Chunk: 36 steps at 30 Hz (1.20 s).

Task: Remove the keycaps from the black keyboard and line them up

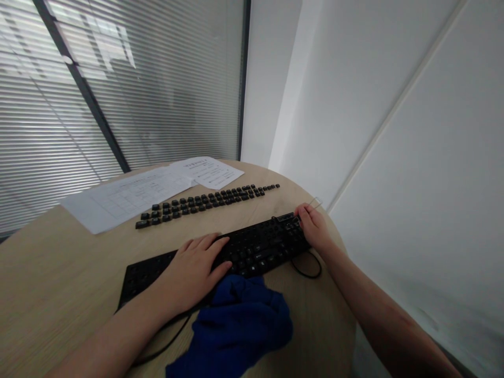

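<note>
A black keyboard (268, 242) lies aslant on the table, and part of its left side shows bare sockets without keycaps. Across its middle rests my left hand (197, 270), fingers stretched out and spread, holding nothing. At the keyboard's far right end my right hand (311, 224) is closed around a thin wire keycap puller (316, 201), whose squared end sticks out beyond the fingers. The lower end of the puller is mostly hidden by the hand. Behind the keyboard, removed black keycaps (202, 202) stand in rows.
White printed sheets (137, 191) lie at the back left of the round wooden table (98, 273). A crumpled blue cloth (240, 325) sits in front of the keyboard. Black cable (311, 275) loops out near the right hand. A white wall (413, 184) rises beside the table's right edge.
</note>
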{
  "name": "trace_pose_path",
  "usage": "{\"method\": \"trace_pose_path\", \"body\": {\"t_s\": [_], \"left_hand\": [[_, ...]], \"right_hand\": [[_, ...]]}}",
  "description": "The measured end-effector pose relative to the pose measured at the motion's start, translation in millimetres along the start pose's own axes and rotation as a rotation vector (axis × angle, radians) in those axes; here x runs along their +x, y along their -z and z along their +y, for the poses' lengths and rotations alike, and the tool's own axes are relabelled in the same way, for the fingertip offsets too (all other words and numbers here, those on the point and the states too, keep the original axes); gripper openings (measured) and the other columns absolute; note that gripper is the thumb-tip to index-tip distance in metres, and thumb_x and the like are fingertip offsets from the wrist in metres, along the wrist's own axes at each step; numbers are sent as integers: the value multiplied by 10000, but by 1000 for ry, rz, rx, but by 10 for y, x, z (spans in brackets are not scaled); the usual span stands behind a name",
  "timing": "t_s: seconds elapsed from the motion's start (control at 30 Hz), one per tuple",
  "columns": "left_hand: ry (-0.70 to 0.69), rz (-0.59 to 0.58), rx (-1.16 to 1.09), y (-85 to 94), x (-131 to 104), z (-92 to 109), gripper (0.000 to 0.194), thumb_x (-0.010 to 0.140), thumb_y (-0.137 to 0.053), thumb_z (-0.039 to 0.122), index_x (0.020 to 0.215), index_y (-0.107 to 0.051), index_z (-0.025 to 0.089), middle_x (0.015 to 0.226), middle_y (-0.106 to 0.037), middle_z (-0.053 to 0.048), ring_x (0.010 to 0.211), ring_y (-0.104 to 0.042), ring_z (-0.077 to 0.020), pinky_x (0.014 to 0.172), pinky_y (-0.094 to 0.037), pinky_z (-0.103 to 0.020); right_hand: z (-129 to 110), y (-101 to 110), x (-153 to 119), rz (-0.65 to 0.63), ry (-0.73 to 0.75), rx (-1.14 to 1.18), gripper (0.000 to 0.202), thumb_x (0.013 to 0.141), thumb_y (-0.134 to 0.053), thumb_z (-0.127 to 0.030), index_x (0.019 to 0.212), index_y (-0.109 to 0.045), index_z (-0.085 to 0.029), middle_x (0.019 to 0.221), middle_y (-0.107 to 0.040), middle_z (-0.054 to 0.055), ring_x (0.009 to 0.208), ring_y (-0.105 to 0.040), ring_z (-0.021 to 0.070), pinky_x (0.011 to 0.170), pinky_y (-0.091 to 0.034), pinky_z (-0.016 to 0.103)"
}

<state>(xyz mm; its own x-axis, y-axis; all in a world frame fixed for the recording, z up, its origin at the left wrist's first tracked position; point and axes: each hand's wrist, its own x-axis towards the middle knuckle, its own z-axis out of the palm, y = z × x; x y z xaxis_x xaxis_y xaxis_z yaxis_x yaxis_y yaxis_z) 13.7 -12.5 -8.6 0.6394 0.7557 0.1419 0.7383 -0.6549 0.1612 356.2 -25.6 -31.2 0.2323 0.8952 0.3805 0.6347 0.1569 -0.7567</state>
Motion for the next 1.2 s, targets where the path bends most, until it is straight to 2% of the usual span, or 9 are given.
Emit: {"method": "trace_pose_path", "body": {"t_s": [0.1,0.47,1.2], "left_hand": [[-9,17,-3,-17,0,-6,558,951,-452,510,1404,-551,198,1447,-556,-138,1317,-521,-326,1108,-371,-518],[-9,22,0,-36,-2,-13,562,949,-445,530,1401,-554,214,1446,-558,-126,1308,-526,-324,1111,-366,-514],[-5,-22,20,-5,8,-1,581,959,-423,531,1419,-542,196,1472,-535,-129,1329,-510,-322,1120,-369,-508]], "right_hand": [[-70,-7,-19,82,25,-32,280,958,-408,-428,795,-557,-256,681,-618,20,679,-599,219,606,-446,330],[-117,-52,13,48,49,-168,266,949,-389,-382,793,-556,-246,685,-633,26,658,-589,216,630,-422,326],[-119,-66,17,-36,64,-108,253,963,-384,-400,820,-519,-240,687,-609,14,644,-577,201,610,-402,315]]}}
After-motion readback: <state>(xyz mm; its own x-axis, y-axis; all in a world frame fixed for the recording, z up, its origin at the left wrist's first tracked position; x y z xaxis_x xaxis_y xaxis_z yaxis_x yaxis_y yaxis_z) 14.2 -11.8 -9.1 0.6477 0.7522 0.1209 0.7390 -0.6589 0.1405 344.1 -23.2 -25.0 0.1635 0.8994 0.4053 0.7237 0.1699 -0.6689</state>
